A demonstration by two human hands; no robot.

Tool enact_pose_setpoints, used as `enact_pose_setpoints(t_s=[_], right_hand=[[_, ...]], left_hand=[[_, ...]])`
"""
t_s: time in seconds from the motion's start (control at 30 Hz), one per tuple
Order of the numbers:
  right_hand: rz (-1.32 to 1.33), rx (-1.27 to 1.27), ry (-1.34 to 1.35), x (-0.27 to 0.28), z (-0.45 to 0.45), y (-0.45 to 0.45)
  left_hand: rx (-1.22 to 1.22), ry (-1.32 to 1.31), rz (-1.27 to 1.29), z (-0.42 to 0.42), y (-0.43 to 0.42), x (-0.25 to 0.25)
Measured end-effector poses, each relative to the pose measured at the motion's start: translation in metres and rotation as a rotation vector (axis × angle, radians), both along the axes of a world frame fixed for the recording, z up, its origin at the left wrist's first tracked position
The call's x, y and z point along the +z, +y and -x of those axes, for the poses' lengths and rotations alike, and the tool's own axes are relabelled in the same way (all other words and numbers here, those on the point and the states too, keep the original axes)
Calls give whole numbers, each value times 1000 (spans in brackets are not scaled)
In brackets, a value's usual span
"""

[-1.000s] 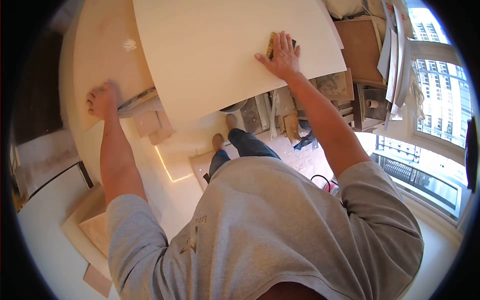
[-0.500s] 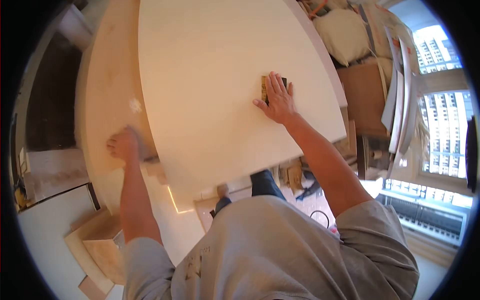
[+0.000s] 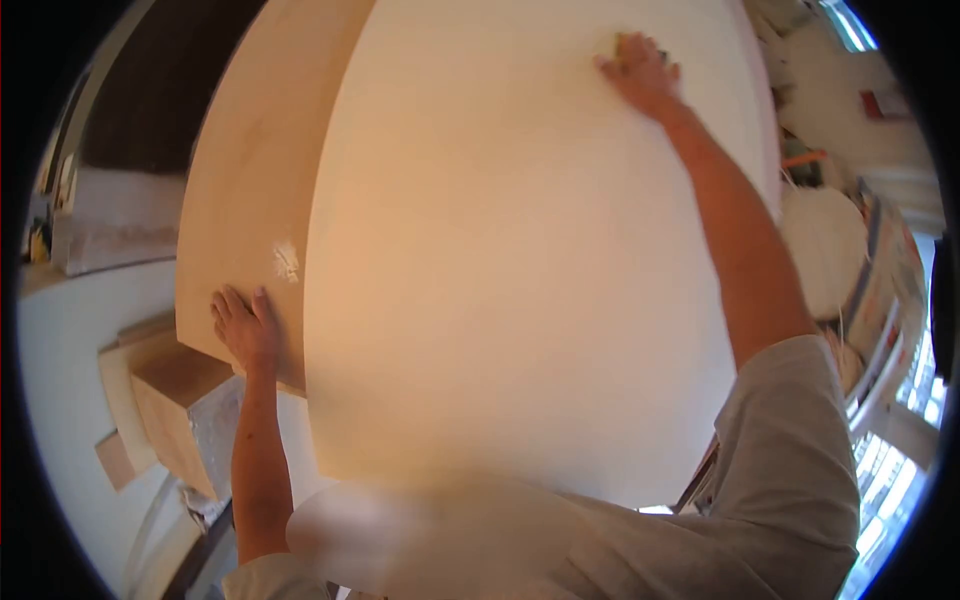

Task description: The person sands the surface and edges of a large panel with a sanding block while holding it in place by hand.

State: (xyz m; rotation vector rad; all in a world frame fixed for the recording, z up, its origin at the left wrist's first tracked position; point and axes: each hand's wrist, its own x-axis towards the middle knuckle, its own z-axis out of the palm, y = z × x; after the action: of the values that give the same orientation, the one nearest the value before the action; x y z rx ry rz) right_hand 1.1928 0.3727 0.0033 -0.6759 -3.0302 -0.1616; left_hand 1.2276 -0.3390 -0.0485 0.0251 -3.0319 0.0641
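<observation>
A large pale panel (image 3: 500, 280) fills the middle of the head view. Near its far right part, my right hand (image 3: 645, 75) presses down on a small sanding block (image 3: 621, 47), its fingers closed over it. Only a yellowish edge of the block shows; the hand is slightly blurred. My left hand (image 3: 246, 330) lies flat with fingers apart on a brown wooden board (image 3: 270, 170), close to that board's near end. The board runs along the left side of the panel. A whitish patch (image 3: 286, 262) marks the board just beyond my left hand.
At the lower left stands a wooden box (image 3: 190, 420) beside the boards. A dark panel (image 3: 150, 90) lies at the upper left. On the right, a stuffed pale sack (image 3: 825, 250) and stacked strips (image 3: 880, 345) stand past the panel's edge, near a window (image 3: 885, 500).
My right hand has slid the sanding block forward, farther across the panel. My body has leaned in over the near edge. My left hand has settled flat on the brown board.
</observation>
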Motion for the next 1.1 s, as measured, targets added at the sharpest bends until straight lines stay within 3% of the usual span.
enact_pose_setpoints(t_s=[0.1, 0.13, 0.2, 0.37, 0.53, 0.87, 0.97, 1.1], right_hand=[[-90, 57, 139, -17, 63, 43], [-34, -6, 5, -8, 72, 46], [-42, 1, 141, -13, 87, 47], [-37, -32, 27, -8, 60, 23], [-47, 3, -56, -2, -71, -64], [197, -134, -134, 57, -486, -330], [221, -170, -73, 57, -554, -372], [249, -208, -23, 50, -574, -393]], left_hand=[[-23, 16, -11, 3, -2, -3], [-22, 20, -9, 0, -1, -2], [-28, 44, -21, 1, -2, -7], [3, 26, -12, -10, -3, 0], [25, -13, -19, -11, 14, 11], [14, 83, -1, -11, 14, 7], [-18, 83, -26, -21, 13, 11], [-38, 99, -24, -18, 11, 6]])
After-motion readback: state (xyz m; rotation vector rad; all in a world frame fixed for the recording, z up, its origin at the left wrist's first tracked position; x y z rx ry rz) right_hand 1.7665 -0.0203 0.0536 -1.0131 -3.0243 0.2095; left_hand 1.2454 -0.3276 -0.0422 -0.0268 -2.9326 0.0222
